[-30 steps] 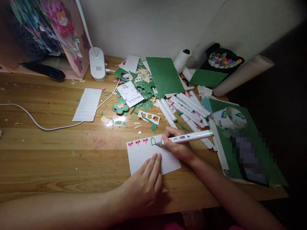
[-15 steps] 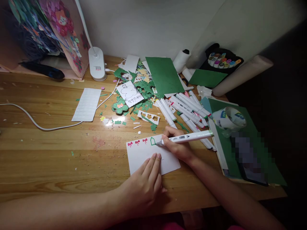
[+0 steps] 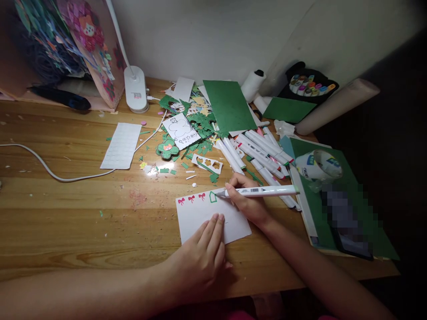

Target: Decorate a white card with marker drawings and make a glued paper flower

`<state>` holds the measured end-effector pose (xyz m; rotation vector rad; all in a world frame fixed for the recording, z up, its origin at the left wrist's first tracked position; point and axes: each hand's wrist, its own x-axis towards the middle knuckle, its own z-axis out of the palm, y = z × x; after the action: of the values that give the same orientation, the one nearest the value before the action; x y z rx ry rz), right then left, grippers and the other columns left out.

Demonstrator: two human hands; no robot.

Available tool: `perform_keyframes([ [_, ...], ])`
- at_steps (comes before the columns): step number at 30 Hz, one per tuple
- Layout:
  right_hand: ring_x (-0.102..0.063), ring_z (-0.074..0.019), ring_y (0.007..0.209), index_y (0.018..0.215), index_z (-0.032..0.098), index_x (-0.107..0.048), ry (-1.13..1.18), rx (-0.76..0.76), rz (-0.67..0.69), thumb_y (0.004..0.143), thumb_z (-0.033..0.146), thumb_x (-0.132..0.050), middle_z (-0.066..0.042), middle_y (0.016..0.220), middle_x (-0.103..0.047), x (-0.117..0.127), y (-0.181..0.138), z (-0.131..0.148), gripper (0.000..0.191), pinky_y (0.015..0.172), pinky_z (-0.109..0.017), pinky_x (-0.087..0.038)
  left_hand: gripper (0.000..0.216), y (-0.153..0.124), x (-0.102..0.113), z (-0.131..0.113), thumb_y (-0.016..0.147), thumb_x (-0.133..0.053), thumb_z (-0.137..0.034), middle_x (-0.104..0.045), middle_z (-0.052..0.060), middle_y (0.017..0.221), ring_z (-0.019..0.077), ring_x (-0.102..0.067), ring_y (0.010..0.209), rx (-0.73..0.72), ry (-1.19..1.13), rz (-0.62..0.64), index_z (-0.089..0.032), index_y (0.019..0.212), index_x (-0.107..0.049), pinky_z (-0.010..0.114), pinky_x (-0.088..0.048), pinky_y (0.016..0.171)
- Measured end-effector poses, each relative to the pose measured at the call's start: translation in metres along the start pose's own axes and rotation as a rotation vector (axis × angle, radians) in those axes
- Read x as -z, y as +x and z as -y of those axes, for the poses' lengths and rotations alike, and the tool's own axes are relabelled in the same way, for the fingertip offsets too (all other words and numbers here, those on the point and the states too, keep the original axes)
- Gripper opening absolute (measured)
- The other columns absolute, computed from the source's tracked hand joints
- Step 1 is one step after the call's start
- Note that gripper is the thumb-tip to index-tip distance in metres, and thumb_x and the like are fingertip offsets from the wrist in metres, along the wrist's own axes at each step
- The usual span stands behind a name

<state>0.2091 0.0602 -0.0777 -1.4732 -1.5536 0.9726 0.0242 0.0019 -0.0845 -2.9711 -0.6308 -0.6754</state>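
A white card [image 3: 200, 214] lies on the wooden desk [image 3: 83, 213], with three small pink bows and a green house-shaped outline [image 3: 212, 197] drawn along its top edge. My right hand [image 3: 247, 202] grips a white marker [image 3: 263, 191] with a green end, its tip touching the right side of the green outline. My left hand [image 3: 202, 255] rests flat on the card's lower edge, fingers stretched out together, holding it down.
Several white markers [image 3: 256, 153] and green paper scraps [image 3: 196, 129] lie behind the card. A tape roll [image 3: 318, 164] sits on green sheets at right, by a marker case [image 3: 310, 84]. A white lamp base [image 3: 135, 89], its cable and a sticker sheet [image 3: 122, 145] lie left.
The marker tip has shifted slightly up along the right side of the green outline, and the pen lies flatter. My left hand has stayed put.
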Motion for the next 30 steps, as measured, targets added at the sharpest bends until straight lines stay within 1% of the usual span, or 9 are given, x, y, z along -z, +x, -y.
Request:
perform_keyframes([
  [6,-0.037,-0.0096,0.049,0.058,0.020,-0.039,-0.038,0.043,0.045,0.083,0.028,-0.052,0.005,0.053,-0.040,0.0011,-0.0006,0.0006,0.029,0.048,-0.023,-0.029,0.041,0.0001,0.0004,-0.0003,0.093,-0.040,-0.035,-0.055,0.028,0.119,0.0347,-0.051,0.115,-0.009,0.000,0.020,0.002,0.099,-0.057,0.041,-0.043,0.095],
  [11,-0.036,-0.0091,0.049,0.061,0.020,-0.039,0.000,0.021,0.031,0.085,0.028,-0.051,0.006,0.055,-0.039,0.0016,-0.0002,-0.0004,0.028,0.048,-0.023,-0.029,0.041,0.0002,0.0011,0.0008,0.094,-0.040,-0.034,-0.054,0.029,0.120,0.0353,-0.050,0.116,-0.019,0.000,0.031,0.002,0.099,-0.057,0.041,-0.043,0.095],
  [15,-0.035,-0.0092,0.051,0.059,0.020,-0.038,-0.019,0.046,0.068,0.083,0.026,-0.052,0.006,0.055,-0.038,0.0019,0.0003,-0.0010,0.029,0.048,-0.023,-0.028,0.041,0.0002,0.0015,0.0011,0.093,-0.040,-0.035,-0.055,0.029,0.119,0.0346,-0.051,0.116,-0.019,0.005,0.030,0.002,0.099,-0.057,0.041,-0.042,0.095],
  [20,-0.035,-0.0094,0.051,0.059,0.020,-0.038,-0.030,0.043,0.047,0.083,0.027,-0.053,0.006,0.055,-0.039,0.0019,-0.0007,-0.0014,0.029,0.049,-0.023,-0.029,0.041,-0.0002,0.0011,0.0007,0.093,-0.041,-0.035,-0.055,0.029,0.120,0.0346,-0.051,0.116,-0.018,0.006,0.024,0.002,0.099,-0.057,0.041,-0.042,0.095],
  [25,-0.037,-0.0092,0.048,0.061,0.020,-0.041,0.034,0.024,0.020,0.085,0.032,-0.054,0.006,0.055,-0.041,0.0003,-0.0012,-0.0005,0.030,0.048,-0.023,-0.031,0.041,-0.0003,0.0011,0.0007,0.093,-0.041,-0.035,-0.055,0.029,0.120,0.0347,-0.051,0.116,-0.019,0.010,0.025,0.002,0.099,-0.057,0.041,-0.041,0.095],
  [30,-0.039,-0.0091,0.048,0.064,0.020,-0.044,0.045,-0.002,0.037,0.083,0.034,-0.057,0.006,0.055,-0.043,-0.0014,-0.0004,0.0012,0.027,0.046,-0.022,-0.030,0.042,0.0005,0.0005,0.0006,0.093,-0.042,-0.037,-0.056,0.029,0.118,0.0339,-0.053,0.114,-0.016,0.005,0.008,0.002,0.098,-0.058,0.041,-0.041,0.095],
])
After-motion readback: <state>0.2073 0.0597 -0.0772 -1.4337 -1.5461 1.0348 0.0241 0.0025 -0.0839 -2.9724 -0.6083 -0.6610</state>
